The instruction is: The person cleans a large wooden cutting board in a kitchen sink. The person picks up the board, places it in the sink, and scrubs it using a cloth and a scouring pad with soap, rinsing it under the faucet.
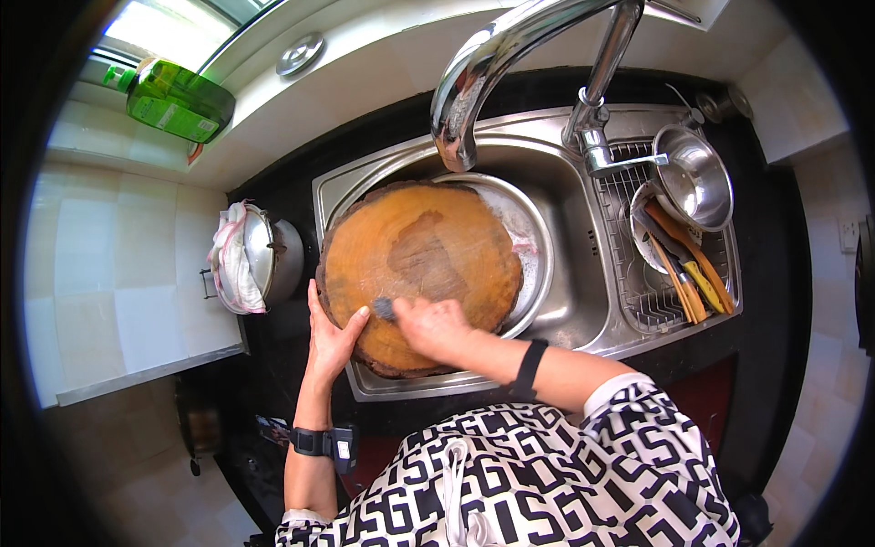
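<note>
A thick round wooden chopping board (pixel 362 239) with bark around its edge lies over the sink, partly covering a metal basin (pixel 544 256). Its top has a darker, wet-looking patch near the middle. My left hand (pixel 331 342) grips the board's lower-left edge, thumb on top and fingers along the bark. In my right hand (pixel 434 329) is a grey scouring pad (pixel 384 309), which touches the wood just right of my left thumb. White suds and a pinkish cloth-like thing (pixel 523 245) show in the basin, mostly hidden by the board.
A chrome faucet (pixel 472 82) arches over the sink (pixel 571 225). Right of it, a wire dish rack (pixel 632 294) carries a steel bowl (pixel 694 181), a knife (pixel 703 286) and wooden utensils. At left stands a lidded pot (pixel 287 256) with a cloth (pixel 236 256). A green soap bottle (pixel 181 99) sits on the ledge.
</note>
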